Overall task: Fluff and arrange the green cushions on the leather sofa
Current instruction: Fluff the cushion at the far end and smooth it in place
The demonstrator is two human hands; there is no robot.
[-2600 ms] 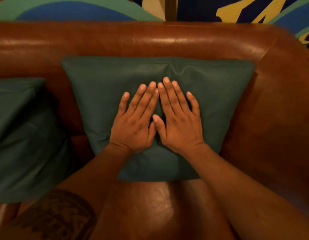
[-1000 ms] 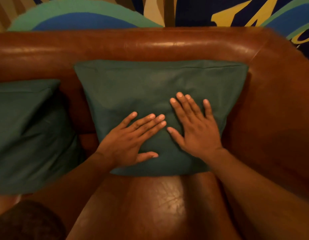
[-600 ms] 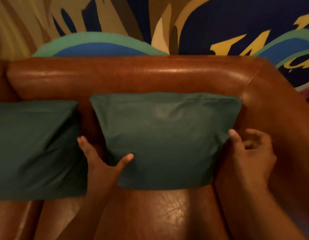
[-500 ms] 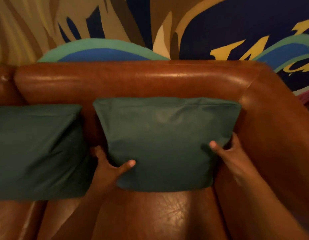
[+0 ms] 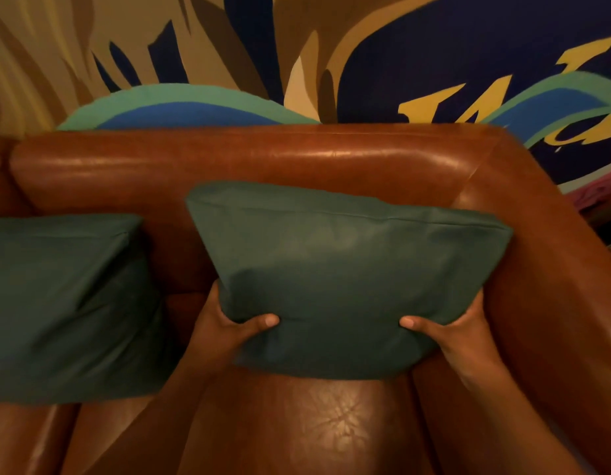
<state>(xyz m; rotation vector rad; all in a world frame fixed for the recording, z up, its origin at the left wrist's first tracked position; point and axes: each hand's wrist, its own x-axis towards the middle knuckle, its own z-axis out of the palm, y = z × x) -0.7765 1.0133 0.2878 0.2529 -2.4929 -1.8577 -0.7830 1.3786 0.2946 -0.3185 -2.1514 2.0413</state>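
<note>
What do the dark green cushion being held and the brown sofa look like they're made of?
Dark green cushion: apparently matte woven fabric; it creases softly, shows a seam, no shine. Brown sofa: glossy leather or a lookalike; bright highlights, fine crackle lines on the seat.

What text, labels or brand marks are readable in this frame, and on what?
Painted wall mural: large yellow lettering at right, cut off by the sofa back and the frame edge; no whole word reads.
Green cushion in both hands: no label or print visible.
Second green cushion at left: none visible.
Brown leather sofa: no tag or brand mark visible.
</note>
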